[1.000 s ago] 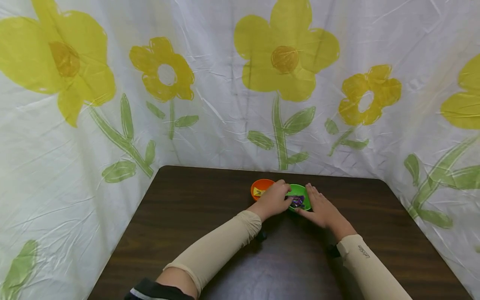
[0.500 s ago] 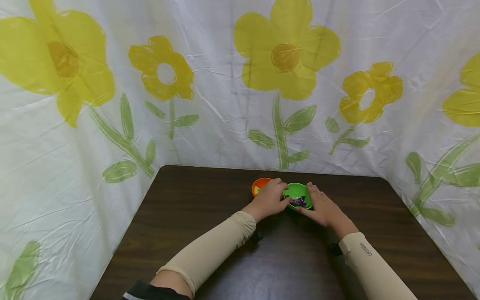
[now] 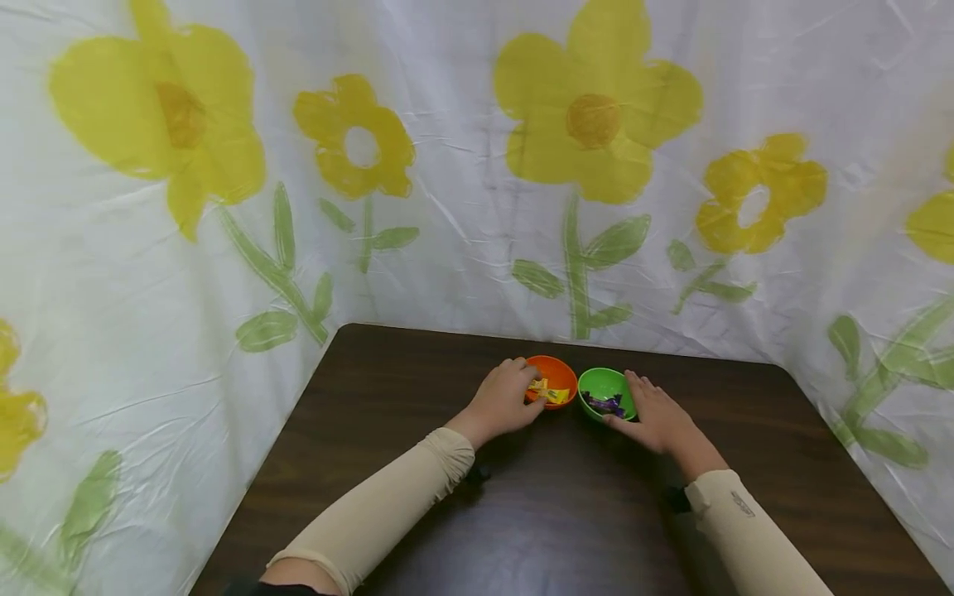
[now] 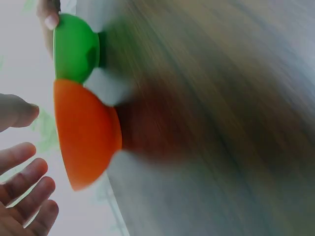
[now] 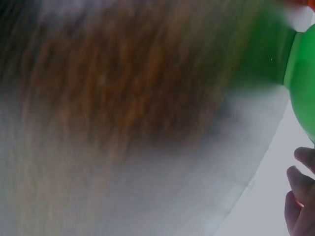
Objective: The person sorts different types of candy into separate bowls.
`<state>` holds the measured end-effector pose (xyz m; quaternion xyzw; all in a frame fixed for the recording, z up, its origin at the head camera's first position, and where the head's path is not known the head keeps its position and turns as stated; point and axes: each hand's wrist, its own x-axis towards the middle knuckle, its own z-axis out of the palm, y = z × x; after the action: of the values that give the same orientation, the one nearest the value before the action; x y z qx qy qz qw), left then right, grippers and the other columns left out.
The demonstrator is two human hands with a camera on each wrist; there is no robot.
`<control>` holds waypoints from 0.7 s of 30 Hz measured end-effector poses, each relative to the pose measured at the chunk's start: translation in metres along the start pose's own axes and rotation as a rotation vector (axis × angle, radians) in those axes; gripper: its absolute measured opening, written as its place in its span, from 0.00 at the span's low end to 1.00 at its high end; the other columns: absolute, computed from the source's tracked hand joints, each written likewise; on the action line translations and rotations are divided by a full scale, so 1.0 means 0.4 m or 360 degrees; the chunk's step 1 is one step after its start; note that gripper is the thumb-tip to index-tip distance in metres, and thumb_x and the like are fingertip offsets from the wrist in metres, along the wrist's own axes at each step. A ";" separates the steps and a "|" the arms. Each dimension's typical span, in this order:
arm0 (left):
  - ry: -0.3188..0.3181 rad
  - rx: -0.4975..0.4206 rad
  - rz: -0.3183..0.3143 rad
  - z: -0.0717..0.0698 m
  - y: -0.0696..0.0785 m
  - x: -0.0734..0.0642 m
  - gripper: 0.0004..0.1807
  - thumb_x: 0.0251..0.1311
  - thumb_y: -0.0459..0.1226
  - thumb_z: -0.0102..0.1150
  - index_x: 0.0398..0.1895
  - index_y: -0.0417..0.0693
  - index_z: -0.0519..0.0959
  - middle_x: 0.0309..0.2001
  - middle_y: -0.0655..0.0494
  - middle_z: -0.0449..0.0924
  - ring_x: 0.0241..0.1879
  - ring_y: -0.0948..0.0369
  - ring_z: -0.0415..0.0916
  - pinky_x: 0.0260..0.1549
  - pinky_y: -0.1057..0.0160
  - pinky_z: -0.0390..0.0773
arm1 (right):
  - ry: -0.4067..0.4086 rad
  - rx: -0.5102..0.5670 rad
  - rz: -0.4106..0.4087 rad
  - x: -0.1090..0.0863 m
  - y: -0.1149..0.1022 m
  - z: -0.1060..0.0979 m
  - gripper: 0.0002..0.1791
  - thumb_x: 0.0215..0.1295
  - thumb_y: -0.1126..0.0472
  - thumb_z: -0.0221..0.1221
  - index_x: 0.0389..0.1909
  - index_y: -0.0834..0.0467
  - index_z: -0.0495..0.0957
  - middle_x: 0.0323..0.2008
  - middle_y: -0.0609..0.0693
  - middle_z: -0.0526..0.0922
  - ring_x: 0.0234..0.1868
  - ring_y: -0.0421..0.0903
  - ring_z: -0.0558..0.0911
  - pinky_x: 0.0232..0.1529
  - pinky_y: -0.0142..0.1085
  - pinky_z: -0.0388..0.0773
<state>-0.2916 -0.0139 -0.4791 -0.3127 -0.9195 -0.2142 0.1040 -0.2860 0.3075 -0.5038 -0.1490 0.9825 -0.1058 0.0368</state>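
Note:
An orange bowl [image 3: 564,370] stands at the far side of the table with several yellow-wrapped candies [image 3: 553,396] in it. Touching its right side is a green bowl [image 3: 609,381], holding purple-wrapped candies [image 3: 605,405]. My left hand [image 3: 503,401] is at the orange bowl's left rim, fingers spread; in the left wrist view its fingers [image 4: 30,194] stand apart with nothing between them. Straight fingers of my right hand [image 3: 662,420] lie along the green bowl's right side, the thumb at its near rim. Only part of that bowl shows in the right wrist view.
Both bowls stand on a dark wood-grain table [image 3: 551,513], near its far edge. Behind it hangs a white curtain [image 3: 447,273] printed with yellow flowers. Beige sleeves [image 3: 387,505] cover both forearms.
My left hand has drawn back leftward from between the bowls to the orange bowl's left side, uncovering that bowl. The right hand stays at the green bowl. The head view has shifted slightly left.

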 end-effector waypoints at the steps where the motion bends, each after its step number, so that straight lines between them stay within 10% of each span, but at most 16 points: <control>1: -0.0010 0.0003 -0.0011 -0.006 -0.005 -0.006 0.20 0.69 0.46 0.68 0.57 0.43 0.86 0.47 0.50 0.84 0.40 0.56 0.75 0.39 0.61 0.77 | -0.0002 0.0004 0.0007 -0.001 0.003 -0.001 0.61 0.73 0.26 0.51 0.83 0.72 0.47 0.81 0.73 0.55 0.80 0.73 0.59 0.79 0.66 0.56; 12: -0.0052 -0.0053 -0.0092 -0.086 -0.039 -0.061 0.21 0.68 0.45 0.69 0.58 0.42 0.84 0.52 0.47 0.83 0.48 0.52 0.79 0.52 0.53 0.83 | 0.0012 -0.0071 0.0068 0.005 0.030 -0.045 0.62 0.69 0.23 0.53 0.83 0.69 0.52 0.80 0.72 0.58 0.74 0.74 0.69 0.67 0.69 0.72; 21: -0.0129 -0.0036 -0.0106 -0.121 -0.057 -0.125 0.18 0.68 0.45 0.70 0.52 0.43 0.85 0.47 0.49 0.80 0.43 0.53 0.77 0.46 0.53 0.81 | 0.0295 -0.0143 0.0019 -0.030 0.018 -0.063 0.48 0.72 0.27 0.55 0.72 0.64 0.74 0.76 0.70 0.67 0.70 0.73 0.73 0.61 0.70 0.74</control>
<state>-0.2638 -0.0789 -0.4600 -0.2916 -0.9304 -0.2151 0.0561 -0.2791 0.3229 -0.4804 -0.1340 0.9863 -0.0747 -0.0603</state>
